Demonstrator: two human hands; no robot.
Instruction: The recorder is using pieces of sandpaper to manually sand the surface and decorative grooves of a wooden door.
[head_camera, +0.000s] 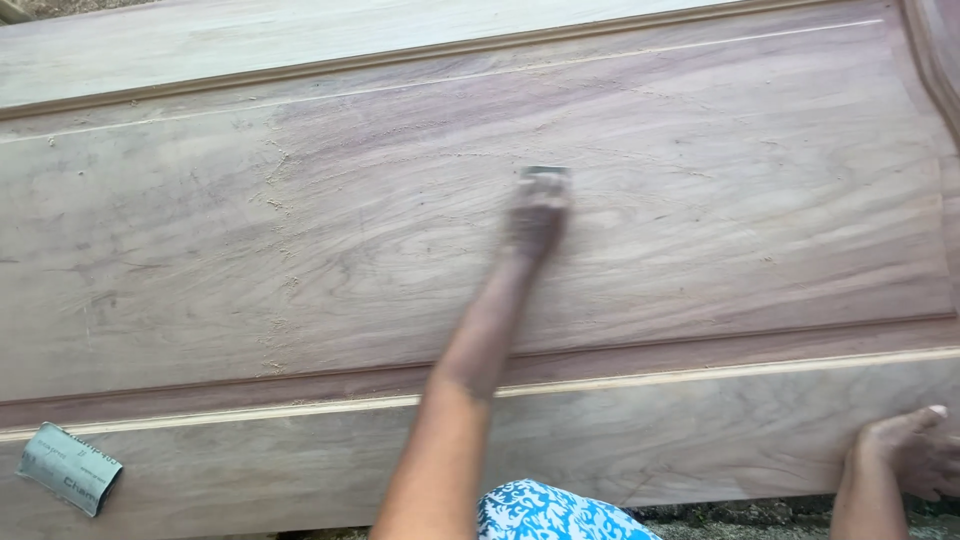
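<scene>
Our left hand (537, 215) grips a sandpaper piece (545, 175) against the wooden door panel (700, 190); our right hand (915, 450) rests open on its edge.

Daylight falls evenly; dark gravelly ground (740, 515) shows along the bottom edge.

Spare folded sandpaper (68, 468) (grey-green), blue patterned cloth (550, 512), sawdust (272, 205)

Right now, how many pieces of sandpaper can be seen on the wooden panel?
2. One small piece is under the left hand near the panel's middle; one folded grey piece lies loose at its lower left edge. Others may be outside the view.
</scene>
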